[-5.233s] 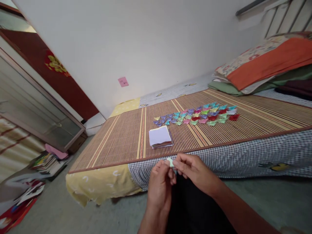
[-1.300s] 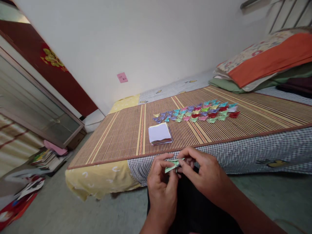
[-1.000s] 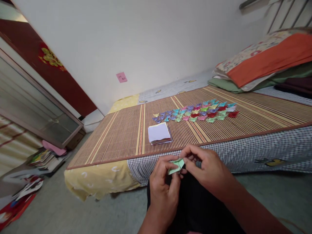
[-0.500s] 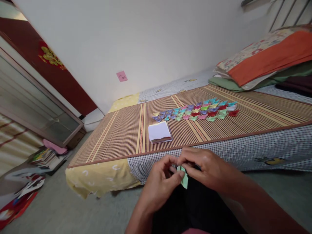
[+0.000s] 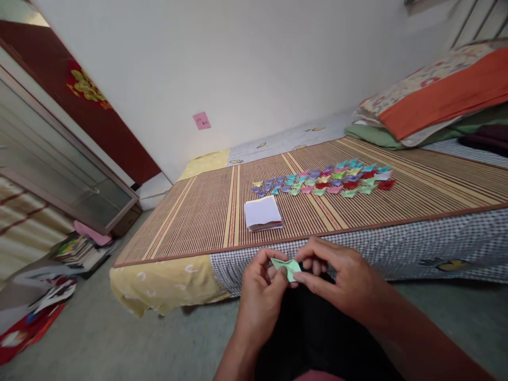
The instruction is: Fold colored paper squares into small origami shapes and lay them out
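Pinching a green folded paper (image 5: 292, 267) between them, the left hand (image 5: 263, 288) and right hand (image 5: 337, 270) are just beside the bed (image 5: 190, 227).

The green paper (image 5: 292, 269) (pointing downward before) now lies sideways; more shows.

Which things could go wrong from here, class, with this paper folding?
The green paper, pinched between the left hand and right hand, might tear or crease badly. Held beyond the mat, it could drop to the floor. The folded shapes sit close together, so one knock might disturb several.
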Tool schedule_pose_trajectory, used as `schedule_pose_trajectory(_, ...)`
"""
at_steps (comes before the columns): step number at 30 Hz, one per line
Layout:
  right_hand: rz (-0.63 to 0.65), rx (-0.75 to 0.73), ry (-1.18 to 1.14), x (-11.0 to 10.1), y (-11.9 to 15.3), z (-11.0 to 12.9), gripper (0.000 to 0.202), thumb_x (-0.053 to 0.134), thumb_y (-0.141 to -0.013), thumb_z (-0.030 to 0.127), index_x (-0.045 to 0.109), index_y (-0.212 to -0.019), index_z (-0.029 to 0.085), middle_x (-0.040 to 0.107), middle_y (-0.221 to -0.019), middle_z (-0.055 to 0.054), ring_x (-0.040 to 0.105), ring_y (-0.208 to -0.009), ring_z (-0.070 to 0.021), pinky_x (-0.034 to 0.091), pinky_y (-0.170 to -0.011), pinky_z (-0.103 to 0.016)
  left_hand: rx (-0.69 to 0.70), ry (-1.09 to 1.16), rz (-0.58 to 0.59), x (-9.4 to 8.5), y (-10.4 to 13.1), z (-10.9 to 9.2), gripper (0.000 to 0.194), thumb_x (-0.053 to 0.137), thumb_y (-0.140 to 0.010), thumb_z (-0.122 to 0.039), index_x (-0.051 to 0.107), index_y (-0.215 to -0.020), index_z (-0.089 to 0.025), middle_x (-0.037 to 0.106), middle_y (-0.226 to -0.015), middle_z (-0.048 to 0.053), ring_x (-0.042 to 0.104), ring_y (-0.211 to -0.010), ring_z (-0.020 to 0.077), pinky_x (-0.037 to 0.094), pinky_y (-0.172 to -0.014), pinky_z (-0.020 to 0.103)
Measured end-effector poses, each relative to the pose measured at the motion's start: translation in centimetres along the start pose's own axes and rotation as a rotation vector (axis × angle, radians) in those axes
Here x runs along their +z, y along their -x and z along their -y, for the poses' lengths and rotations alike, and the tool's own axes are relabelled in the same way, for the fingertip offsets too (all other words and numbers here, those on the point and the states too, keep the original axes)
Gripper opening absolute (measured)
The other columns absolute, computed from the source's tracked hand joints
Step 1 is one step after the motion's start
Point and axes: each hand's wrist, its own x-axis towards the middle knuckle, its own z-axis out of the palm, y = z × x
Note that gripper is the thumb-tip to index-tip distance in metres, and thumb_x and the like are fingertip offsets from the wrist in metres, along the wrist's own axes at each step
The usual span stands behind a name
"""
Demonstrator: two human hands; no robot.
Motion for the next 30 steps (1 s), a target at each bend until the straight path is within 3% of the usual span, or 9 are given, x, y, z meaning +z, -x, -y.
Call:
schedule_pose_trajectory(4, 0.048, -0.006, 0.007, 0.6, 0.2, -0.3, 0.016, 0.059, -0.093, 0.011, 0.060, -0.080, 0.021, 0.059, -0.079, 0.002, 0.054, -0.069, -0.0138, 0.042, -0.065, -0.027, 0.075, -0.121, -0.052, 0.0, 0.0, 0.4, 0.010, 0.062, -0.098, -0.030, 0.060, -0.100, -0.020, 0.062, -0.076, -0.002, 0.059, -0.067, 0.0119, 0.049, -0.064, 0.022)
schedule_pose_trajectory(8, 0.044, -0.013, 0.016, 0.6, 0.2, -0.3, 0.019, 0.055, -0.096, 0.010, 0.056, -0.080, 0.021, 0.056, -0.078, 0.002, 0.052, -0.069, -0.0138, 0.039, -0.065, -0.027, 0.210, -0.332, -0.132, -0.2, 0.4, 0.7, 0.015, 0.048, -0.105, -0.031, 0.060, -0.110, -0.023, 0.064, -0.096, 0.002, 0.060, -0.077, 0.0144, 0.052, -0.072, 0.026)
schedule_pose_trajectory(12, 0.059, -0.037, 0.037, 0.6, 0.1, -0.1, 0.021, 0.053, -0.095, 0.008, 0.052, -0.079, 0.021, 0.054, -0.077, 0.003, 0.050, -0.068, -0.0135, 0.038, -0.063, -0.027, 0.281, -0.425, -0.052, -0.4, 0.6, 0.6, 0.018, 0.046, -0.104, -0.022, 0.063, -0.101, -0.024, 0.061, -0.118, 0.006, 0.062, -0.093, 0.0173, 0.053, -0.070, 0.025)
schedule_pose_trajectory(23, 0.090, -0.071, 0.057, 0.0, -0.1, -0.1, 0.020, 0.052, -0.097, 0.010, 0.051, -0.081, 0.021, 0.055, -0.078, 0.002, 0.052, -0.068, -0.0139, 0.040, -0.063, -0.027, 0.154, -0.419, -0.021, -0.8, 0.5, 0.0, 0.011, 0.057, -0.098, -0.023, 0.068, -0.093, -0.022, 0.057, -0.076, -0.001, 0.057, -0.066, 0.0139, 0.049, -0.059, 0.023)
schedule_pose_trajectory(30, 0.087, -0.077, 0.073, 0.2, -0.2, -0.2, 0.020, 0.054, -0.096, 0.009, 0.051, -0.081, 0.021, 0.055, -0.078, 0.002, 0.052, -0.068, -0.0139, 0.039, -0.063, -0.027, 0.217, -0.422, 0.032, -0.8, 0.3, -0.5, 0.015, 0.059, -0.096, -0.019, 0.073, -0.091, -0.022, 0.067, -0.099, 0.005, 0.063, -0.082, 0.0169, 0.051, -0.061, 0.023)
